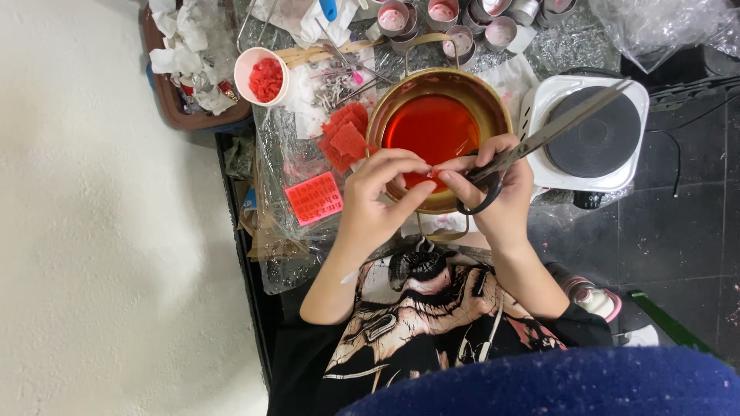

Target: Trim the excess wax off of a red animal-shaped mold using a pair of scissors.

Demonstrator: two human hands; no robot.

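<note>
We see a brass pot (493, 108) w/ red liquid, centre of tabletop (293, 254), white hotplate (597, 135) just beside. Over pot's near rim: right hand (501, 189) grasping black-handled scissors (539, 139); left hand (381, 196) pinching a small pale piece (434, 171), fingertips touching the right's.

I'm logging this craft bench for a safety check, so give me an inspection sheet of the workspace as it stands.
Surface: bench under crinkled clear plastic.
Job's things: pot of red liquid; scissors.
Clutter: red wax pieces, pink mould, white cup, small tins, tissue tray.
Grippers: left hand and right hand meet over the pot; right holds the scissors.
Cables: black lead by the hotplate.
Surroundings: white wall, dark tiles.
</note>
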